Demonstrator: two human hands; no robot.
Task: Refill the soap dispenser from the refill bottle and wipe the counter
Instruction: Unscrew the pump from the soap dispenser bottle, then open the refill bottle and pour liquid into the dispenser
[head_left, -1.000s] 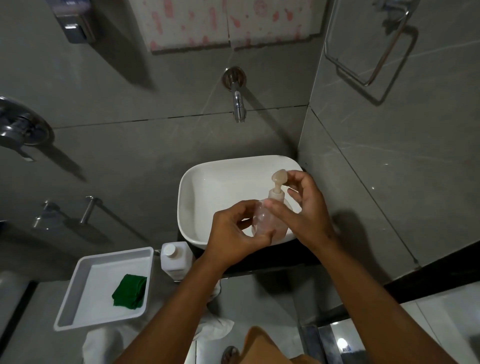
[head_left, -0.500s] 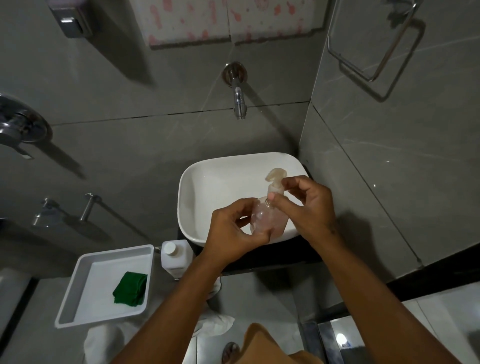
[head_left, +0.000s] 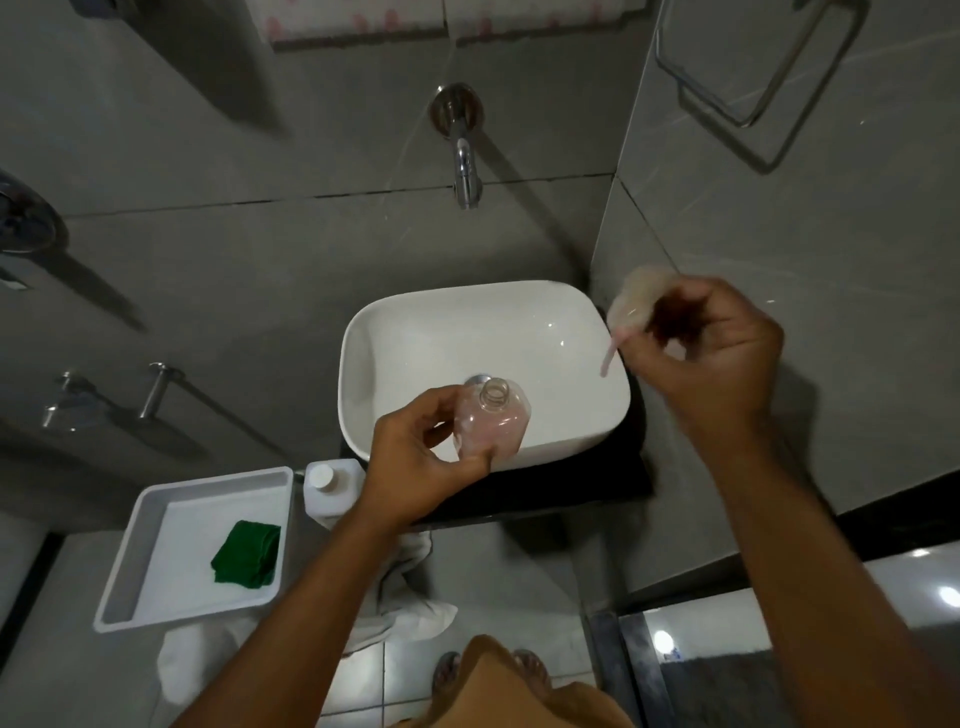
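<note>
Open soap dispenser (head_left: 491, 418) within left hand (head_left: 423, 465) fingers — pump (head_left: 631, 312) in right hand (head_left: 711, 353).

You have a dark counter (head_left: 550, 493) in front of you, and a white sink (head_left: 363, 364) sits right on top of it. The sink covers most of the counter, so you only see a dark strip along the sink's near edge and a bit by its right side. Just left of the sink, by its near corner, stands a white bottle (head_left: 332, 488) with a white cap. Left of that bottle, very close to it, you see a white tray (head_left: 130, 571). A folded green cloth (head_left: 247, 553) lies inside the tray, on the side nearer the sink. You cannot tell what the tray and bottle rest on.
</note>
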